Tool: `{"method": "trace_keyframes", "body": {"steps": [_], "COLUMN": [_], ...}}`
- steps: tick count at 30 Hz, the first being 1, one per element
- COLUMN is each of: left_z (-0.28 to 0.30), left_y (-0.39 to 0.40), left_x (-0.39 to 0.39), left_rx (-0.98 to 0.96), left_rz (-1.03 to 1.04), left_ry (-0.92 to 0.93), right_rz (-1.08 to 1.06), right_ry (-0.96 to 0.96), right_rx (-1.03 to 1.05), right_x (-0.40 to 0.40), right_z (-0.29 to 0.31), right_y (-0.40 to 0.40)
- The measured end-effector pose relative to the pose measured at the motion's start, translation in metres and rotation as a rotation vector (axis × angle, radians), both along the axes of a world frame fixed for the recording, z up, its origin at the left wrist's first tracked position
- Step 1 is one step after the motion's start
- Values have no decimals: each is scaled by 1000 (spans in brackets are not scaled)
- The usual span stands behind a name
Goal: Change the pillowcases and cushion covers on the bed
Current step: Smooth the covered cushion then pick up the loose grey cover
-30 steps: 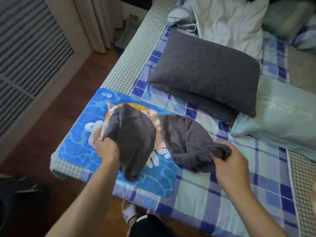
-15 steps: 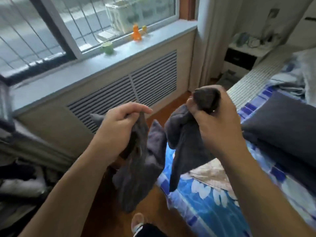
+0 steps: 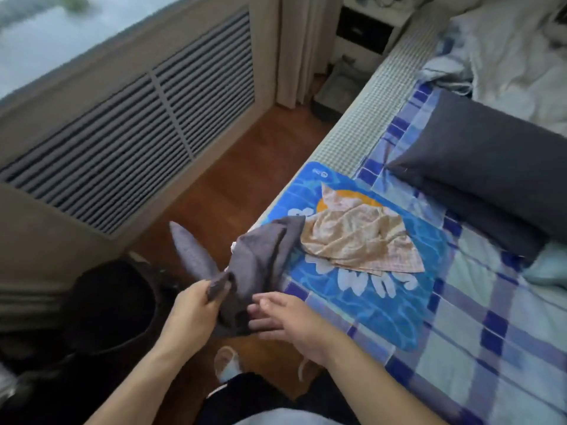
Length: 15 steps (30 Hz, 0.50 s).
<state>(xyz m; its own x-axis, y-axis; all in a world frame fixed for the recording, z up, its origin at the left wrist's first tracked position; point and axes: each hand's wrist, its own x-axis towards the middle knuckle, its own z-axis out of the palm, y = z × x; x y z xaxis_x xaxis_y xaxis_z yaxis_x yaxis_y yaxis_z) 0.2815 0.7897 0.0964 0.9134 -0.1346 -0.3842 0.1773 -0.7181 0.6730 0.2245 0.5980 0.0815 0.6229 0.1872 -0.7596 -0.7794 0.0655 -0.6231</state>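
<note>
**Bed corner: open at 3 o'clock, blocked at 9**

I see bare plaid sheet [image 3: 460,348] at 3 o'clock. The dark grey pillow [image 3: 491,167] blocks 1 o'clock; the peach cloth [image 3: 352,237] covers the blue mat [image 3: 368,302]. A black bin [image 3: 113,302] crowds 9 o'clock.

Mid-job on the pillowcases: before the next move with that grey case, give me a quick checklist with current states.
1. Left hand grips the grey pillowcase at a bunched corner: ok.
2. Right hand has a grip: not ok, its fingers are straight and only touch the lower edge.
3. Case opening found: cannot tell, the fabric is bunched and blurred.
4. Case supported: not ok, it hangs off the bed's corner over the floor.
5. Landing spot: not ok, a crumpled beige patterned cloth lies on the blue mat.
6. Dark grey pillow lies on the bed: ok.
</note>
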Motion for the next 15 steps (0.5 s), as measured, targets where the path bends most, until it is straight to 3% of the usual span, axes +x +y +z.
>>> {"method": "trace_keyframes", "body": {"steps": [4,7,11,13,15], "left_z": [-12,-24,-34,-28,-16], "left_y": [13,13,15,17,21], "left_x": [6,17,20,17,10], "left_rx": [20,39,58,36,22], "left_rz": [226,302,451,493,518], "left_ry": [37,16,6,10,13], "right_rz": [220,501,737,657,419], "right_ry": [-28,-129,-143,-147,-149], "right_rx": [-700,-941,-1055,-1060,-1010], "right_x": [34,79,118,129,134], "right_z": [-96,-169,-230,-238,-225], "right_y": [-50,-95,-125,-127,-127]}}
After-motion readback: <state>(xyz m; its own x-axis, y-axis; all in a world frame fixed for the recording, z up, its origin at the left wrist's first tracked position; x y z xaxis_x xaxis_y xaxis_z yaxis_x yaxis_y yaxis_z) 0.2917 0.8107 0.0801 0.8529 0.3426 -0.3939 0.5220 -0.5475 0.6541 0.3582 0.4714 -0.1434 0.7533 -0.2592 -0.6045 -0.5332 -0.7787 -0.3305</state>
